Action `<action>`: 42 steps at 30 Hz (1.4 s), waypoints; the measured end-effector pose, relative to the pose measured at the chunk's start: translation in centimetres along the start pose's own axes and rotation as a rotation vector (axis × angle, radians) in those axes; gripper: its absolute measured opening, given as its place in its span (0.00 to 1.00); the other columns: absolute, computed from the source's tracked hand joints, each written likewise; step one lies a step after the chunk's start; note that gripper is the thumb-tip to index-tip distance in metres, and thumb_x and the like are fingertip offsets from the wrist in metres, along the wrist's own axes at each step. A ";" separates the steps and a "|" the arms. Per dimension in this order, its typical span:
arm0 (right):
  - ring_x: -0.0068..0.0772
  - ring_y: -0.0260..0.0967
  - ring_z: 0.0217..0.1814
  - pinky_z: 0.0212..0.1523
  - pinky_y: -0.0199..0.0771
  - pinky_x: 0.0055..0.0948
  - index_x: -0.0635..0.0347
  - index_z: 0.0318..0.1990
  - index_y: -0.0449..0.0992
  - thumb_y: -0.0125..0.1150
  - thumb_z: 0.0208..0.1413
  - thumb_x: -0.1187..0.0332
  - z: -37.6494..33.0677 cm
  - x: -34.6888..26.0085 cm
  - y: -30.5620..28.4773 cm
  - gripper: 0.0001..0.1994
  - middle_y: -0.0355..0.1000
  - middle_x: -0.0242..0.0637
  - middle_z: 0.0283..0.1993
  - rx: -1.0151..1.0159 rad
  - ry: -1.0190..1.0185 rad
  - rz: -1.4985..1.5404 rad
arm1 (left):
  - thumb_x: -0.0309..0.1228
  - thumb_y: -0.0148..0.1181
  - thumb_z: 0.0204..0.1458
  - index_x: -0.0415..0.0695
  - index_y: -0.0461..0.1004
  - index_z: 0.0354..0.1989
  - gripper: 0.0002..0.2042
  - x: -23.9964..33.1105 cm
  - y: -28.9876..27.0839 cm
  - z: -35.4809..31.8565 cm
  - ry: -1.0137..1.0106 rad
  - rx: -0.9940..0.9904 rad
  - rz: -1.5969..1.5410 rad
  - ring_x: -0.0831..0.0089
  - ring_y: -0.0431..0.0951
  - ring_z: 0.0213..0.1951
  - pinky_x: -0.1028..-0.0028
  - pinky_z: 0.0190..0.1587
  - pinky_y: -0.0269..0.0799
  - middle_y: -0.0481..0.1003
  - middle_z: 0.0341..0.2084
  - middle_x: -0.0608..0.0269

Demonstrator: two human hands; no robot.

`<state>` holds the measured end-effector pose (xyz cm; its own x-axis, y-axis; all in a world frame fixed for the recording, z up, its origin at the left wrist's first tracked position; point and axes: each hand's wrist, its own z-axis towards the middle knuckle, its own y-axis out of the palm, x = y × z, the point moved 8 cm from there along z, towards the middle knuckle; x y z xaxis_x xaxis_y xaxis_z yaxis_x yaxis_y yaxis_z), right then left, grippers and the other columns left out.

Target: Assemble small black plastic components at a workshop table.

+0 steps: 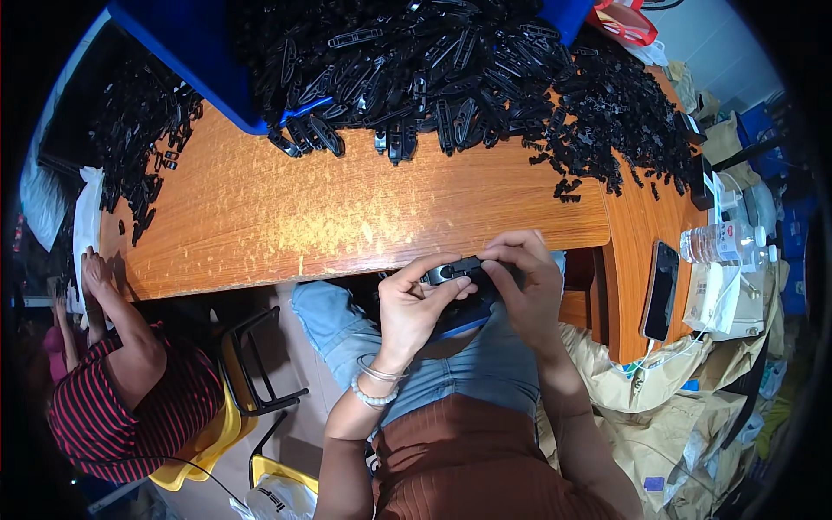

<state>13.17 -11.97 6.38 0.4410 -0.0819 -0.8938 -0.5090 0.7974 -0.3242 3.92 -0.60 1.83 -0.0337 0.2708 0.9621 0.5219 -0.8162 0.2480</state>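
Observation:
Over my lap, just off the table's front edge, both hands meet on one small black plastic part (452, 271). My left hand (414, 303) pinches its left end between thumb and fingers. My right hand (526, 282) grips the right end, fingertips pressed close together. The part's exact kind is too small and covered to tell. A large heap of long black plastic parts (407, 69) spills out of a blue bin (186, 65) onto the far side of the table. Smaller black pieces (615, 113) lie heaped at the far right.
The wooden table (347, 217) has a worn patch. On its right wing lie a phone (661, 290) with a cable and a water bottle (719, 243). At left a person in a striped shirt (130, 407) works beside more black pieces (139, 130). Paper sacks (650, 442) crowd the lower right.

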 end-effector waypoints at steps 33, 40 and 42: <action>0.43 0.64 0.42 0.43 0.62 0.35 0.65 0.34 0.74 0.55 0.50 0.77 2.6 7.0 -10.5 0.05 0.69 0.41 0.37 0.378 -0.088 -0.850 | 0.33 0.59 0.50 0.38 0.73 0.27 0.10 4.5 -3.2 11.3 0.558 0.266 1.205 0.51 0.74 0.26 0.61 0.27 0.68 0.71 0.25 0.50; 0.43 0.66 0.38 0.40 0.64 0.36 0.66 0.33 0.73 0.58 0.47 0.79 1.5 6.5 -8.6 0.05 0.70 0.43 0.34 0.289 -0.190 -0.713 | 0.31 0.64 0.44 0.36 0.72 0.30 0.11 4.9 -3.4 10.2 0.434 0.253 1.276 0.52 0.74 0.27 0.61 0.30 0.68 0.72 0.26 0.50; 0.44 0.66 0.36 0.38 0.66 0.36 0.67 0.33 0.72 0.58 0.46 0.82 0.8 5.5 -7.5 0.05 0.70 0.43 0.33 0.316 -0.263 -0.581 | 0.30 0.65 0.43 0.35 0.72 0.32 0.12 4.6 -4.2 10.5 0.372 0.296 1.293 0.53 0.74 0.29 0.61 0.32 0.69 0.72 0.27 0.50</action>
<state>20.05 -17.89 4.14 0.7603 -0.4312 -0.4857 0.0839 0.8067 -0.5849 10.54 9.41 4.08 0.4104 -0.7803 0.4720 0.5143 -0.2293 -0.8264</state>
